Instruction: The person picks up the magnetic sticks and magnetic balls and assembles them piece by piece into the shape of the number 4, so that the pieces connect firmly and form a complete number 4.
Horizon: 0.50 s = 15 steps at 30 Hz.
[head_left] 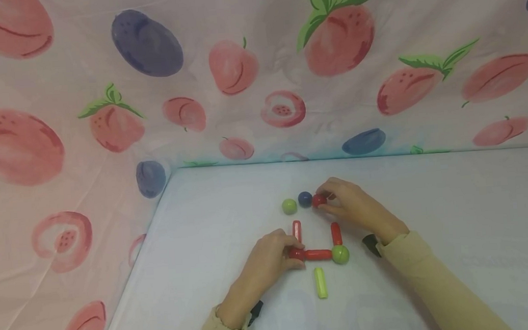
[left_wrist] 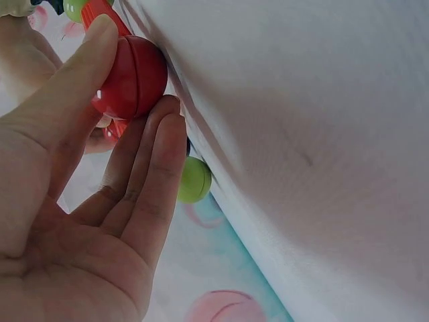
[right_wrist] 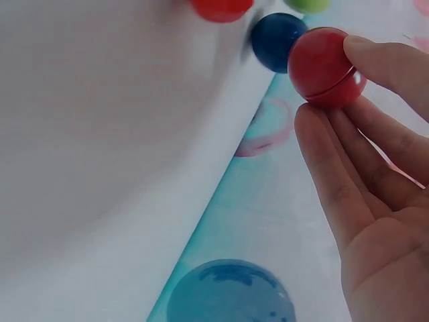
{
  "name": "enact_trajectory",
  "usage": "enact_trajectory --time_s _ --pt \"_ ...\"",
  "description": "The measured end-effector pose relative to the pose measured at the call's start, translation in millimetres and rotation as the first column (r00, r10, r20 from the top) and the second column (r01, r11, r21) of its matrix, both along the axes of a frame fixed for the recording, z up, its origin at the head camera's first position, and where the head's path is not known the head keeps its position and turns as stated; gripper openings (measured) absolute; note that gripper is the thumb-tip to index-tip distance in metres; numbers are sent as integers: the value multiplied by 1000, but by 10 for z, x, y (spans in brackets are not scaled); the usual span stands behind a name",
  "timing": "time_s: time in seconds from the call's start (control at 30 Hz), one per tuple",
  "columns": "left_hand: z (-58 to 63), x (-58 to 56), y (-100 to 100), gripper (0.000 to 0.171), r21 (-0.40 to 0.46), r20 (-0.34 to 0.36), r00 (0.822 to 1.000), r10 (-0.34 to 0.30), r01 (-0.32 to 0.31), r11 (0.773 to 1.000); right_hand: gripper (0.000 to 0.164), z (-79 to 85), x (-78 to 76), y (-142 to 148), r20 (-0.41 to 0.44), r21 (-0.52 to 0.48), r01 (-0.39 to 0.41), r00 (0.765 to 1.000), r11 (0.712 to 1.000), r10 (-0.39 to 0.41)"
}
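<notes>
A: At left, your left hand (head_left: 270,251) pinched the near red ball (head_left: 297,255) between thumb and fingers; the left rod (head_left: 297,229) pointed away from you across the table (head_left: 460,212).

B: Toward the middle, the crossbar (head_left: 318,255) lay sideways beside that ball, the lime rod (head_left: 321,282) apart on your side.

A: And the far red ball (head_left: 319,200)?

B: Just right of the blue ball (head_left: 305,199), pinched by your right hand (head_left: 354,204).

A: Lined up with the right rod (head_left: 336,233)?

B: Nearly: beyond its far tip, slightly left, a gap between. The rod's long axis ran away from you, off the near green ball (head_left: 341,254); your right hand was nearer.
</notes>
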<state>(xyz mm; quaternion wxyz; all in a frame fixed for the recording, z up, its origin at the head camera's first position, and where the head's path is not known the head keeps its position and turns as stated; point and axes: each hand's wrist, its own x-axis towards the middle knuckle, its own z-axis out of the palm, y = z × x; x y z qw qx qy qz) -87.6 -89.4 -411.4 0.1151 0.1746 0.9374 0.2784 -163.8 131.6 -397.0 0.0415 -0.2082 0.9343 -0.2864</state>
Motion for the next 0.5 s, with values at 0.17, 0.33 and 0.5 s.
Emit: enact_trajectory --time_s 0.17,0.33,0.5 --pt "14 7 7 32 1 1 1000 -1 1 1000 33 63 17 -53 11 -17 -23 1000 1000 23" --pt "23 19 9 31 2 -22 1000 -9 9 1000 33 100 39 -111 0 -27 -57 998 998 57" --pt "10 27 8 30 6 -42 999 -16 16 1000 32 125 69 -168 -1 -42 -76 997 996 76"
